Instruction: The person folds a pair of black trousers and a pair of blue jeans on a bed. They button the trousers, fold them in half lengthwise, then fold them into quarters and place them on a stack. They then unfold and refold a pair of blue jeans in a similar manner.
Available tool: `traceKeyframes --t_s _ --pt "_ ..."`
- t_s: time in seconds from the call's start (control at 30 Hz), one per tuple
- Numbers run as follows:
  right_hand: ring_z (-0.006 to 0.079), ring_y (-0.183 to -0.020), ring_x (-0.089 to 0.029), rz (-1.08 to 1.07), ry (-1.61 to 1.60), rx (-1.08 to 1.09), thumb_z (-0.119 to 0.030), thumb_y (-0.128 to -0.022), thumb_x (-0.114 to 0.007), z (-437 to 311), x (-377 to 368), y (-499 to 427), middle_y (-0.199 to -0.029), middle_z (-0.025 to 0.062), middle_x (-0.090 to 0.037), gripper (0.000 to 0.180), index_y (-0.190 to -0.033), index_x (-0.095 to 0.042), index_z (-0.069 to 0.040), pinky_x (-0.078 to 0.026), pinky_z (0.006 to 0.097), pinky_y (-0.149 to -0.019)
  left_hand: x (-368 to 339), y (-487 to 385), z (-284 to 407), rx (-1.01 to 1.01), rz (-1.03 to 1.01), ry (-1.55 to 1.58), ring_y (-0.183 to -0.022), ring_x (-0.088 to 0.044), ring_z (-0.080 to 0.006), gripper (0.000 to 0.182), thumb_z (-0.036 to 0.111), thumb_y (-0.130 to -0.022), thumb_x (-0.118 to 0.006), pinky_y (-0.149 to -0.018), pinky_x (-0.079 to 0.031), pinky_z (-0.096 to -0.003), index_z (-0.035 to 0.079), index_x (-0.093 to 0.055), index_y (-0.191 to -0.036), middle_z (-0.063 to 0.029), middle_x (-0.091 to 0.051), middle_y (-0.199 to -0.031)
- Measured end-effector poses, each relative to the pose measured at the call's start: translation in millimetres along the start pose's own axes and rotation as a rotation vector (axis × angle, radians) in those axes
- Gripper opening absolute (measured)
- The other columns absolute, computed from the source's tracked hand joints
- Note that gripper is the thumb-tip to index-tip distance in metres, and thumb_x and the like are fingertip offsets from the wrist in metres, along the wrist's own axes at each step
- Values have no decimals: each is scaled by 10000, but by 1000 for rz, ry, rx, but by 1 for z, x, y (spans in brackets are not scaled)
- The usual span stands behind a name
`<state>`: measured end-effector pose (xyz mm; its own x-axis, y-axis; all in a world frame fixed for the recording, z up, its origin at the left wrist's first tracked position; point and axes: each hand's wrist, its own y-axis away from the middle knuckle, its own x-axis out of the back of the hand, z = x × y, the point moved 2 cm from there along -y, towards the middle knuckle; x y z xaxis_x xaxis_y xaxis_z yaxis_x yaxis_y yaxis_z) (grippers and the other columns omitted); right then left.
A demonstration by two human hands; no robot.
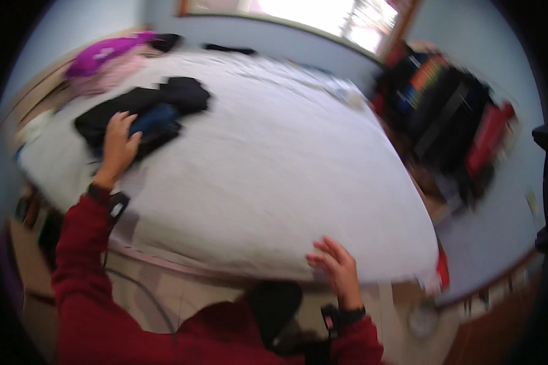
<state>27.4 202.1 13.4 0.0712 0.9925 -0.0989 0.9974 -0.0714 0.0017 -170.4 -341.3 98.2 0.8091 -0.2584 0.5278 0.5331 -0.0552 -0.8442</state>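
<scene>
Before me is a bed [274, 173] with a white sheet. My left hand [120, 141] reaches over a heap of black clothing [139, 100] with a dark blue piece [157, 119] in it, on the bed's left side. Its fingers are apart and hold nothing that I can see; whether they touch the cloth I cannot tell. My right hand [335, 262] hovers by the near edge of the bed, fingers slightly bent and nothing in them. The picture is blurred.
A purple item [105, 54] and a pink fabric [112, 75] lie by the headboard. Bags or dark luggage [452, 109] and a red item [486, 137] stand right of the bed. A cable [150, 296] hangs beside my left side. A window [310, 20] is at the back.
</scene>
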Motion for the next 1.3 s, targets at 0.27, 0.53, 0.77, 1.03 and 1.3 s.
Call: traceKeyframes --t_s 0.27,0.53,0.77,1.03,1.3 --pt "244 -919 -699 590 67 189 -105 -964 -577 -25 169 190 -1105 160 -671 328 -1259 -574 39 -574 327 -747 -26 72 305 -381 -566 975 -1310 -497 -340 375 -52 -790 -610 -1070 -404 -409 12 -649 -1157 -171 -600 -1293" --pt "229 -777 -702 1347 77 -223 -171 -979 -564 71 232 507 -933 140 -682 196 -1044 -626 3 -589 314 -602 -39 213 481 -878 -1078 1138 -1053 -622 -361 258 51 -835 -652 -922 -488 -406 27 -671 -1092 -169 -667 -1122" --pt "186 -759 -689 1349 155 -714 -187 -914 -667 206 206 581 -920 83 -685 286 -1134 -641 -6 -554 305 -550 -115 284 459 -423 -1192 1026 -1025 -641 -364 271 168 -885 -636 -908 -487 -389 4 -658 -1101 -199 -682 -1067" --pt "400 -1263 -463 874 990 -806 -272 -745 -811 222 203 476 -1352 243 -490 884 -1479 -357 -80 -408 449 -1039 -130 298 459 -267 -1202 1008 -991 -656 -357 286 224 -924 -599 -891 -489 -383 1 -659 -1094 -211 -690 -1026" --pt "416 -1330 -409 995 685 -1309 -462 -820 -713 253 183 551 -1457 252 -404 973 -1536 -188 -66 -383 577 -1027 -131 295 453 -225 -1192 1059 -970 -653 -326 289 227 -940 -575 -887 -482 -368 -5 -652 -1094 -212 -689 -1009"
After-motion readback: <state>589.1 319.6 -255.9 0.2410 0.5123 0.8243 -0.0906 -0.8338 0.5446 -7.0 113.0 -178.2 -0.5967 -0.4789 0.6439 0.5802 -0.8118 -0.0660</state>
